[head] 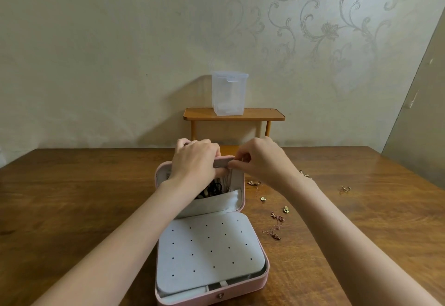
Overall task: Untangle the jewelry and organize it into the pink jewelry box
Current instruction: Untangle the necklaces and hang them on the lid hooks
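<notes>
The pink jewelry box (261, 279) stands open on the wooden table, its lid (241, 199) upright at the back. A grey perforated earring panel (209, 245) lies flat over the base. The lid's grey pocket (212, 203) holds dark tangled jewelry (214, 188). My left hand (192, 161) grips the lid's top edge, fingers curled over it. My right hand (260, 161) pinches something thin at that same edge; I cannot make out what. A rose-gold chain (275, 227) lies on the table to the right of the box.
Small gold earrings (262, 199) (286, 209) and other pieces (254, 182) (345, 188) are scattered to the right of the box. A small orange shelf (265, 114) stands behind the table against the wall, carrying a clear plastic container (230, 93).
</notes>
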Demonstrator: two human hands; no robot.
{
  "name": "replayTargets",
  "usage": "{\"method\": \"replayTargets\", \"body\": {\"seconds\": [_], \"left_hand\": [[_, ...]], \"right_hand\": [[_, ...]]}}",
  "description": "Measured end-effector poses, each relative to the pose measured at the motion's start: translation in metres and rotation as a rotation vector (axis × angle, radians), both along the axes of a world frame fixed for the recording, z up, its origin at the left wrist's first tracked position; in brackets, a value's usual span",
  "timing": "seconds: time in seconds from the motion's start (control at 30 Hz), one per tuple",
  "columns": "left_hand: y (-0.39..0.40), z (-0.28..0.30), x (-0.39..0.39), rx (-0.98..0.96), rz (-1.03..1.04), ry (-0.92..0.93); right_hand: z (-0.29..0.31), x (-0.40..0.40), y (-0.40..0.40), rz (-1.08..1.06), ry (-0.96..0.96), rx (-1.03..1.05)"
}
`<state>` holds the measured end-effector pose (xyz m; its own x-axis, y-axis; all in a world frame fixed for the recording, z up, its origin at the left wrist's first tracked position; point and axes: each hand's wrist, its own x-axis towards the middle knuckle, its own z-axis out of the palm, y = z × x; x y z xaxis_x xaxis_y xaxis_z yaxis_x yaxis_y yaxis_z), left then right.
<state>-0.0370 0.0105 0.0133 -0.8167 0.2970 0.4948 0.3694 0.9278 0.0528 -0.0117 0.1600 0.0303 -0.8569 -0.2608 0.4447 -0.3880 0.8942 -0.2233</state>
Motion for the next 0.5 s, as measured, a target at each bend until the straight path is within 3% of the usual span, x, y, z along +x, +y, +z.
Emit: {"method": "replayTargets", "body": {"seconds": [0.2, 0.33, 0.5], "left_hand": [[0.002, 0.001, -0.001, 0.003, -0.001, -0.018], [0.002, 0.000, -0.002, -0.002, 0.009, -0.005], [0.002, -0.002, -0.001, -0.014, 0.015, -0.008]], "right_hand": [[-0.012, 0.008, 0.001, -0.128, 0.149, 0.139], [-0.024, 0.012, -0.002, -0.206, 0.085, 0.061], [-0.031, 0.022, -0.004, -0.121, 0.035, 0.267]]}}
